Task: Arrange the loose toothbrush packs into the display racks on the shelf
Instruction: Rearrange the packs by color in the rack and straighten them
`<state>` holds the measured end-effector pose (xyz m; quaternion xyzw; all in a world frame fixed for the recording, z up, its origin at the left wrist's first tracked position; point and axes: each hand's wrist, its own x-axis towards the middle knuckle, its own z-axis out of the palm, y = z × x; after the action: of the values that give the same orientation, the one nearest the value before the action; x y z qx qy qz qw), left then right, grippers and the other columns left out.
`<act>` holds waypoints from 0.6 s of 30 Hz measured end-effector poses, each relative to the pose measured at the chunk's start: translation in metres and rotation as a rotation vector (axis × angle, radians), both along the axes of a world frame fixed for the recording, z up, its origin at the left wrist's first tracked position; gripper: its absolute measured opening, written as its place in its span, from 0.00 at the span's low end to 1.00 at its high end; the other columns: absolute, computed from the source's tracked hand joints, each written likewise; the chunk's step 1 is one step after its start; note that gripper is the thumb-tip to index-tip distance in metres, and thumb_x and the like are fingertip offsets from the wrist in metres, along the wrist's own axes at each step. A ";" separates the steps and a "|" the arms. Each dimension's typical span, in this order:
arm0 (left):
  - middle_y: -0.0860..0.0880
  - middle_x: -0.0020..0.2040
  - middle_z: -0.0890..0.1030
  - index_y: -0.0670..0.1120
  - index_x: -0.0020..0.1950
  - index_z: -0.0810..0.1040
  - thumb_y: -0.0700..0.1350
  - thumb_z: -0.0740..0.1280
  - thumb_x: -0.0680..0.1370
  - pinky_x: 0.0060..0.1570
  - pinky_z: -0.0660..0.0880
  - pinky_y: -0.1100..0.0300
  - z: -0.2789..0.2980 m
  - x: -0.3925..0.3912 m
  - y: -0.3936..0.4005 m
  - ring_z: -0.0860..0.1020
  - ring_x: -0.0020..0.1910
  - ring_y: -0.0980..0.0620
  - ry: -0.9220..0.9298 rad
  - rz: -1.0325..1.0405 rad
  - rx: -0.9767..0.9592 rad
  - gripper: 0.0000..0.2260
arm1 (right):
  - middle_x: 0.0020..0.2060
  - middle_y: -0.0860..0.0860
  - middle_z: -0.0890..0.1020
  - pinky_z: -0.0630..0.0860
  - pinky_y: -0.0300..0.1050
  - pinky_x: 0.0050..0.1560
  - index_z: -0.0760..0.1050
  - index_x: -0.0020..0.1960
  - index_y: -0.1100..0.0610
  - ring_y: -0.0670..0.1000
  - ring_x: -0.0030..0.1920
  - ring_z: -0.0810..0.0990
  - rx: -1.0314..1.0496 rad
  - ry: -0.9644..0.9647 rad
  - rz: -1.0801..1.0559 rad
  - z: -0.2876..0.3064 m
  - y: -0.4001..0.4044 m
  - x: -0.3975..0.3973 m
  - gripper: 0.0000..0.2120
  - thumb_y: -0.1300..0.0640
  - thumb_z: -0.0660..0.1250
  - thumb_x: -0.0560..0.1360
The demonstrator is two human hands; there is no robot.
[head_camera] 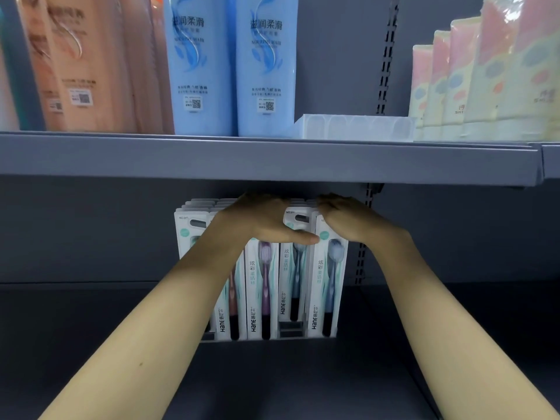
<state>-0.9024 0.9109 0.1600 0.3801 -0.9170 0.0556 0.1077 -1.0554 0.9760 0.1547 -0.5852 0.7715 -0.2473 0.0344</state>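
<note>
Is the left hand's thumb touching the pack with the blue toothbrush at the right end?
Touching. The head view shows the left hand with its thumb tip against the blue toothbrush pack near its top left edge.

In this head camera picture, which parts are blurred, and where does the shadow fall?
Head view: the orange bottles at upper left are smeared by blur, while the toothbrush packs stay fairly sharp; the upper shelf shades the tops of the packs and both the left hand and right hand; the shelf edge bows slightly from the wide lens.
</note>
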 end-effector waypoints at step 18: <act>0.52 0.75 0.65 0.57 0.77 0.58 0.70 0.51 0.75 0.67 0.64 0.57 0.002 -0.001 -0.003 0.66 0.71 0.48 0.082 -0.027 0.104 0.33 | 0.64 0.59 0.71 0.69 0.50 0.58 0.68 0.64 0.63 0.57 0.61 0.71 0.005 -0.069 0.078 0.010 0.004 0.008 0.15 0.61 0.51 0.80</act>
<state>-0.9029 0.9083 0.1625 0.3745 -0.9186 -0.0091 0.1259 -1.0471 0.9803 0.1645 -0.6058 0.7471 -0.2640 0.0720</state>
